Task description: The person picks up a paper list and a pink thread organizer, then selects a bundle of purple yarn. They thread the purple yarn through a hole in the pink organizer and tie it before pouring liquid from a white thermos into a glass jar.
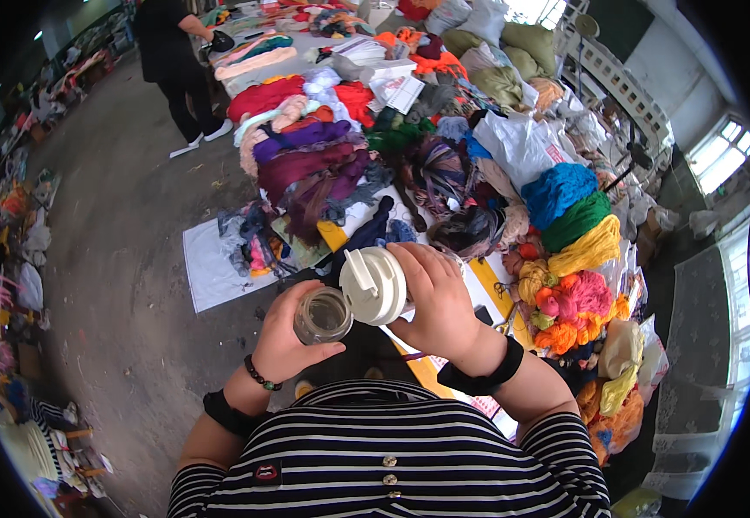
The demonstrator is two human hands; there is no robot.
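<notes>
In front of my chest, my left hand [284,337] is wrapped round a small clear glass jar [323,316], its round mouth facing up toward me. My right hand [439,298] grips a container with a round white lid [373,287]. That lid has a raised flap or spout across it and tilts left, right beside the jar's rim. Behind my fingers most of the container's body is hidden, so its shape is unclear. Whether any liquid is passing between the two cannot be seen.
Beyond my hands a long table is heaped with purple and dark yarn [314,168]. Blue, green and yellow skeins [586,246] lie at the right, near a white plastic bag [522,142]. A white sheet [211,263] lies left. Farther off stands a person in black [172,65].
</notes>
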